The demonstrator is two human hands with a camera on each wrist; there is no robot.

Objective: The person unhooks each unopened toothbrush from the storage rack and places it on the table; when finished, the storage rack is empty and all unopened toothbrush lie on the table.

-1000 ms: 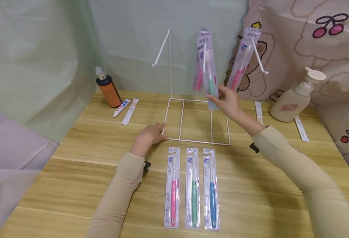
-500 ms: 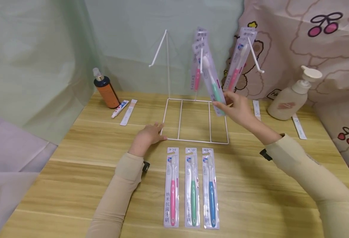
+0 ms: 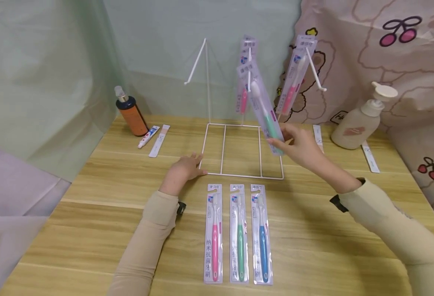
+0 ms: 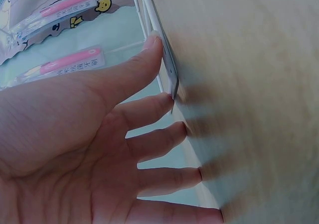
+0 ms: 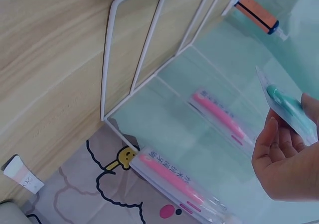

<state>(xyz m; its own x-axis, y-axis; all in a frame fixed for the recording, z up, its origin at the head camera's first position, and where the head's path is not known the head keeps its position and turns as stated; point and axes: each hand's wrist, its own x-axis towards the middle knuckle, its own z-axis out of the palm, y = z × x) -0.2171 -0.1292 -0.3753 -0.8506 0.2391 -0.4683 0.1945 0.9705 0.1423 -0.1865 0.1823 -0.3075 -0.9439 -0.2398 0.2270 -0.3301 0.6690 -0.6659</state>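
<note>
My right hand pinches the lower end of a packaged green toothbrush, which tilts up toward the middle hook of a white wire rack. Whether the pack's top is on the hook, I cannot tell. A pink toothbrush pack hangs behind it, and another pink pack hangs on the right hook. My left hand lies flat on the table, straight fingers against the rack's base wire. In the right wrist view my right hand holds the green pack.
Pink, green and blue toothbrush packs lie side by side near me. An orange bottle, a small tube and a strip sit back left. A pump bottle stands back right. The rack's left hook is bare.
My right hand has drawn the green pack's lower end toward me and down, and the pack now tilts more and sits lower on the hook. The left hand has stayed put.
</note>
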